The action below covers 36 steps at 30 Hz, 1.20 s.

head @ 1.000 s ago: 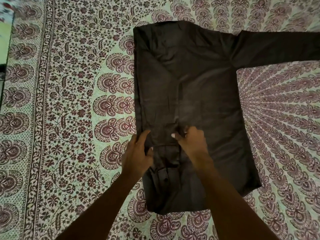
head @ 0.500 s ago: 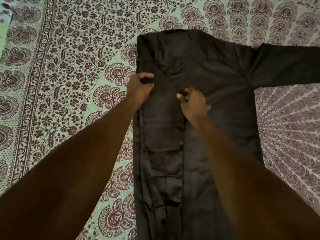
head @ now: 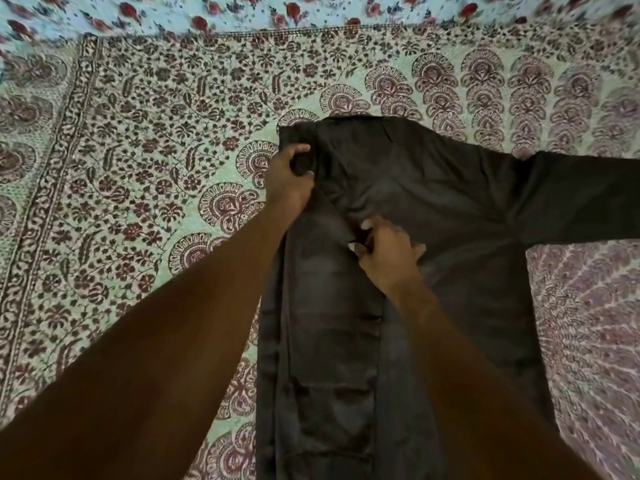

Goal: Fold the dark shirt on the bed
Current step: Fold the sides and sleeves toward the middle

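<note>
The dark shirt (head: pixel 433 202) lies flat on the bed, collar end away from me. Its left side is folded inward, with the sleeve laid as a long strip down the body. The other sleeve stretches out to the right edge of the view. My left hand (head: pixel 289 178) grips the folded left shoulder edge near the collar, fingers curled round the cloth. My right hand (head: pixel 388 252) pinches the inner edge of the folded strip near mid-chest. The shirt's hem runs out of view at the bottom, partly behind my forearms.
A green and maroon patterned bedspread (head: pixel 138 150) covers the bed around the shirt. At the far side lies a light blue cloth with red flowers (head: pixel 242 12). Open bedspread extends to the left of the shirt.
Both hands have travelled up the folded strip from near the hem to the shoulder and chest. The view has shifted forward, so the flowered cloth now shows at the top.
</note>
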Tool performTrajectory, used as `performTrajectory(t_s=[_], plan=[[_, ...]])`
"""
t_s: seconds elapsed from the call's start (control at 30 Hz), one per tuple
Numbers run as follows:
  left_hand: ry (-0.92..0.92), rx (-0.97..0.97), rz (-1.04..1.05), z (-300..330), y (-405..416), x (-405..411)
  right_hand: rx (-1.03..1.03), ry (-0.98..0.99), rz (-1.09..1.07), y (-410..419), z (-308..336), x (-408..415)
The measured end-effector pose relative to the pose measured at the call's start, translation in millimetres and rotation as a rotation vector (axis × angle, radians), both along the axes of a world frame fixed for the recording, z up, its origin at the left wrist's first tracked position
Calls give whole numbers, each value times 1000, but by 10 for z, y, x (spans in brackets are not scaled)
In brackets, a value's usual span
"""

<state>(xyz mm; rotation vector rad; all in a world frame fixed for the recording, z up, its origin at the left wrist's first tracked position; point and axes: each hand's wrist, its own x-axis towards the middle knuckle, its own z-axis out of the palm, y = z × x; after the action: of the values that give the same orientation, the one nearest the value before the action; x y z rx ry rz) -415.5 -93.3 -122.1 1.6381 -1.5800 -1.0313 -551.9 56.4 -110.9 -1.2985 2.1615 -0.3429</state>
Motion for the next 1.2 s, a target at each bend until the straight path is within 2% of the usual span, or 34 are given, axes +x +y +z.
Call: performTrajectory(t_s=[0.17, 0.3, 0.43, 0.63, 0.73, 0.83, 0.9, 0.97, 1.03, 1.2], plan=[[-90, -68, 93, -90, -210, -21, 1, -132, -110, -39, -83, -32], [18, -6, 138, -150, -351, -103, 20, -172, -129, -49, -109, -96], [25, 16, 1, -207, -374, -116, 20, -143, -129, -62, -131, -95], [-146, -68, -47, -248, -352, -36, -106, -101, -160, -55, -114, -58], [-260, -146, -102, -188, -239, 20, -123, -9, -90, -62, -98, -36], [-525, -405, -131, -111, 63, 126, -113, 241, 16, 20, -100, 54], [-589, -522, -296, -118, 330, 250, -225, 411, 113, 140, -100, 170], [-695, -517, -511, -229, 560, 388, -292, 437, 223, 327, -145, 318], [-825, -444, -639, -360, 650, 480, -212, 388, 303, 519, -248, 437], [-932, -378, -683, -483, 611, 507, -27, 422, 286, 874, -430, 538]])
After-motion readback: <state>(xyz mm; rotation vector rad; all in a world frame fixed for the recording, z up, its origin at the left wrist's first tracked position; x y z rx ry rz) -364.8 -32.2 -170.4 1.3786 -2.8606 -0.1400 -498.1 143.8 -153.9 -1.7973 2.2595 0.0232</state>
